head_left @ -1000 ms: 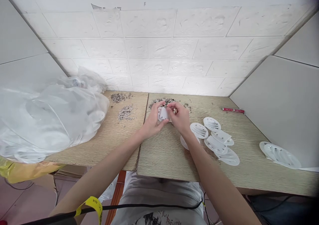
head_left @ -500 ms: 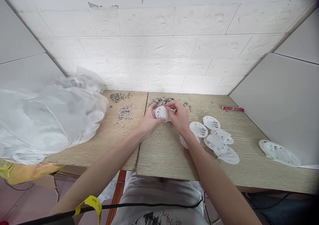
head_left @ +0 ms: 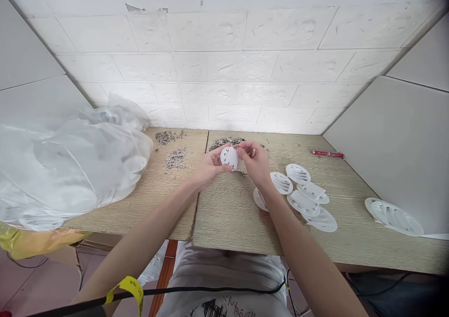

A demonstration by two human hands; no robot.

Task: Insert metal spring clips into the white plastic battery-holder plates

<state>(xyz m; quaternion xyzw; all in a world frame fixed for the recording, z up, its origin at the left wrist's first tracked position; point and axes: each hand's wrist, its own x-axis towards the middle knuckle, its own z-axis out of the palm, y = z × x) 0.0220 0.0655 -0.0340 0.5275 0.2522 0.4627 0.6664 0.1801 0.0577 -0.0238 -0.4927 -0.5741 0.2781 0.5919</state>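
Between my hands is a round white plastic disc with small dark slots or metal bits on its face. My left hand grips the disc at its left and lower rim, thumb along the bottom. At the upper right edge of the disc, my right hand has thumb and forefinger pinched together; whatever sits in that pinch is too small to make out. Just behind the disc lies a heap of small metal pieces. More white discs lie to the right of my right forearm, some overlapping, with small metal parts on them.
Two further piles of small metal parts lie on the left board. A large translucent plastic bag fills the left side. A red pen-like tool lies at the back right, and stacked white discs sit at the far right. A black cable crosses my lap.
The disc has turned so that its face shows more fully to me. My right hand has shifted slightly right and up along the disc's edge.
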